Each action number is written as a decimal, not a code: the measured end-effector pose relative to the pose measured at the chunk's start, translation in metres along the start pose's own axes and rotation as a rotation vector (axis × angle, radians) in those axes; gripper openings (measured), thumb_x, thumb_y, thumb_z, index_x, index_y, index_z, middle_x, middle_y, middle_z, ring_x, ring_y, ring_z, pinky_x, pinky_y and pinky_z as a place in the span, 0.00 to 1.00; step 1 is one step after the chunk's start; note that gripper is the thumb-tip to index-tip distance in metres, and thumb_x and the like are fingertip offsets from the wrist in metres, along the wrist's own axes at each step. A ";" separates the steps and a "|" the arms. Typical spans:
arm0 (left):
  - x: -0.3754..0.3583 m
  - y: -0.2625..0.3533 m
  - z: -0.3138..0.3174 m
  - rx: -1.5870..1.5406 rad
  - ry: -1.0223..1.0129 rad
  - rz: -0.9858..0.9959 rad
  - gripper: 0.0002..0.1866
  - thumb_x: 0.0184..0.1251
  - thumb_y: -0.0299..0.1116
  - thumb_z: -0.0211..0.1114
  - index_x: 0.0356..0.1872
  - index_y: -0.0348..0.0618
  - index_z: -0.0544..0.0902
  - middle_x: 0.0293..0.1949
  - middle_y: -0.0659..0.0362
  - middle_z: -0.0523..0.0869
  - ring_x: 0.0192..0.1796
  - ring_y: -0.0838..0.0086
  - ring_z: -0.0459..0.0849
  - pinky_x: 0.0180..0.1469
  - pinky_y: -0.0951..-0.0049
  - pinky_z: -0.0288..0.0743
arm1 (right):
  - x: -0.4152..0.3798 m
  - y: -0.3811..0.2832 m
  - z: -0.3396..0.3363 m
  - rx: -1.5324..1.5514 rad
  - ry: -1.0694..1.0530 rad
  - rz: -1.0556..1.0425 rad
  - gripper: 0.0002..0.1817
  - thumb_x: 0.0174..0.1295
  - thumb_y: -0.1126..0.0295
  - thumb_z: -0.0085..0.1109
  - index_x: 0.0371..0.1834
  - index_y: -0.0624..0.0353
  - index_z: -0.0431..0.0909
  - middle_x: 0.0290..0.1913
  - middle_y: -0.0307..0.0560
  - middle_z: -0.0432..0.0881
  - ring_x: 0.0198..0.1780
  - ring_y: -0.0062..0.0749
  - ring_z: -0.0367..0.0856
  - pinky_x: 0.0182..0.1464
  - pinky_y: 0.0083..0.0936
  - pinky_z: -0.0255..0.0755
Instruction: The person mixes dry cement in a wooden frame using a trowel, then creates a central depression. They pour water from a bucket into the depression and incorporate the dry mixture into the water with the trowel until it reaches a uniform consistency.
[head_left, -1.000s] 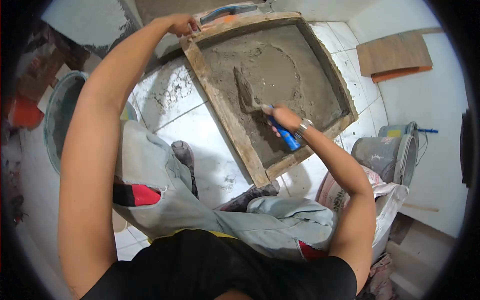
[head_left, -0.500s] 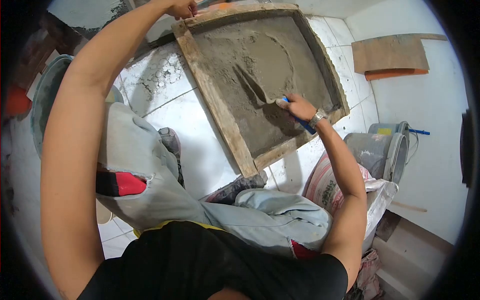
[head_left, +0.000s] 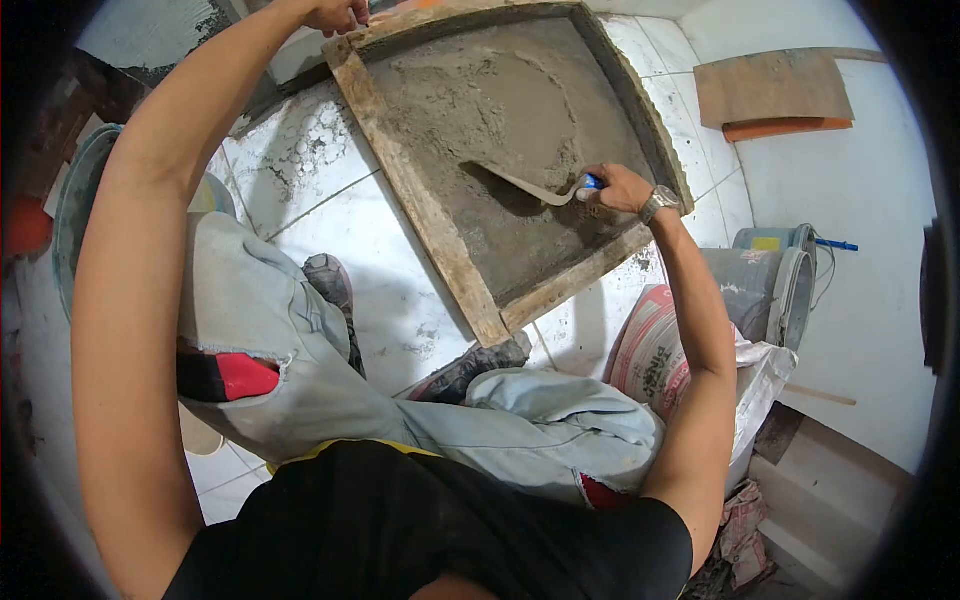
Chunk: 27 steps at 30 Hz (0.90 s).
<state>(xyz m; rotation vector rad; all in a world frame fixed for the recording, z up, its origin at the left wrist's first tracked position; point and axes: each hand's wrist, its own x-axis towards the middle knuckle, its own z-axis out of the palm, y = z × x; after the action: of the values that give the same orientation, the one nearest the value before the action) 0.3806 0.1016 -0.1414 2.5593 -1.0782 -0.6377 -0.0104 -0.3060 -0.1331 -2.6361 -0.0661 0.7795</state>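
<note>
Person squats on a white tiled floor [head_left: 400,300]; grey trousers with torn red patches and dark shoes [head_left: 475,368] sit nearest the camera. Tiles are smeared with grey residue, heaviest toward the top left.

Just past the shoes: a wooden-framed tray [head_left: 440,245] lying flat on the tiles and holding wet grey mortar [head_left: 500,110]. Mortar surface is uneven, with a curved ridge through the middle and a darker scraped patch near the close edge.

Right hand [head_left: 620,187] is clenched around the blue handle of a trowel [head_left: 530,187]; blade is tilted, tip in the mortar near tray centre. Wristwatch [head_left: 657,203] on that wrist.

Left hand [head_left: 335,14] is at the tray's far left corner, fingers curled on the frame rim; partly cut off by the picture edge, so grip only partly visible.

Right side: printed sack [head_left: 655,360] and grey bucket [head_left: 770,290] on its side, just beside the tray. Left: round tub [head_left: 75,210]. Far right: wood board [head_left: 775,90] lying on a white surface.
</note>
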 end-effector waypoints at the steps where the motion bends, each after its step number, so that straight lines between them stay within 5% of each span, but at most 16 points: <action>1: -0.004 0.005 -0.003 0.030 -0.013 -0.024 0.21 0.61 0.24 0.59 0.57 0.38 0.78 0.44 0.51 0.84 0.35 0.66 0.84 0.36 0.64 0.78 | -0.001 0.001 -0.005 0.011 -0.050 0.081 0.24 0.57 0.55 0.65 0.51 0.62 0.81 0.32 0.57 0.83 0.34 0.43 0.81 0.40 0.40 0.72; 7: -0.007 0.007 -0.009 0.048 -0.055 -0.121 0.19 0.60 0.27 0.61 0.54 0.40 0.79 0.44 0.54 0.84 0.33 0.69 0.83 0.35 0.65 0.78 | 0.026 0.069 0.029 -0.148 -0.214 -0.072 0.17 0.48 0.69 0.62 0.42 0.62 0.81 0.21 0.53 0.79 0.23 0.43 0.78 0.25 0.42 0.69; 9: -0.005 0.003 -0.007 0.031 -0.043 -0.124 0.19 0.60 0.28 0.62 0.54 0.40 0.79 0.43 0.54 0.84 0.33 0.69 0.83 0.35 0.65 0.78 | 0.029 0.055 0.015 -0.361 -0.167 0.044 0.17 0.48 0.72 0.59 0.44 0.59 0.81 0.24 0.56 0.82 0.28 0.44 0.84 0.27 0.39 0.72; 13: -0.004 0.007 -0.010 -0.008 -0.042 -0.066 0.18 0.60 0.28 0.61 0.53 0.39 0.79 0.43 0.54 0.84 0.32 0.70 0.82 0.35 0.66 0.78 | 0.030 0.057 -0.018 -0.494 0.024 -0.075 0.21 0.46 0.73 0.59 0.48 0.55 0.81 0.32 0.55 0.85 0.36 0.46 0.86 0.35 0.39 0.76; 14: -0.005 0.008 -0.009 -0.020 -0.054 -0.060 0.18 0.61 0.28 0.61 0.53 0.39 0.80 0.43 0.53 0.84 0.32 0.70 0.82 0.35 0.66 0.78 | 0.029 0.047 -0.031 -0.375 -0.034 0.124 0.23 0.46 0.73 0.58 0.50 0.53 0.81 0.37 0.53 0.86 0.42 0.46 0.86 0.42 0.39 0.77; 19: -0.014 0.016 -0.010 0.048 -0.013 -0.075 0.17 0.61 0.27 0.60 0.52 0.39 0.80 0.42 0.54 0.84 0.31 0.70 0.81 0.35 0.67 0.78 | -0.001 0.023 -0.066 -0.232 0.029 0.138 0.23 0.46 0.74 0.61 0.51 0.51 0.82 0.39 0.51 0.86 0.45 0.45 0.85 0.46 0.37 0.77; 21: -0.021 0.023 -0.012 0.029 -0.004 -0.095 0.18 0.60 0.26 0.59 0.52 0.39 0.80 0.41 0.54 0.84 0.32 0.70 0.81 0.35 0.67 0.78 | -0.004 0.035 -0.061 -0.312 0.003 0.100 0.25 0.39 0.75 0.58 0.48 0.59 0.81 0.35 0.55 0.84 0.42 0.49 0.85 0.43 0.42 0.76; 27: -0.021 0.009 -0.013 0.014 -0.038 -0.078 0.17 0.60 0.26 0.59 0.52 0.39 0.81 0.35 0.55 0.83 0.33 0.70 0.81 0.36 0.67 0.78 | 0.003 0.068 -0.023 -0.620 -0.286 0.228 0.24 0.44 0.70 0.66 0.49 0.53 0.82 0.43 0.45 0.87 0.52 0.44 0.84 0.56 0.51 0.74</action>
<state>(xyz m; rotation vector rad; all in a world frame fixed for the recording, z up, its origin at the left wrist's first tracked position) 0.3683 0.1121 -0.1203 2.6226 -1.0018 -0.7031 0.0000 -0.3762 -0.1424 -3.1149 -0.0990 1.4025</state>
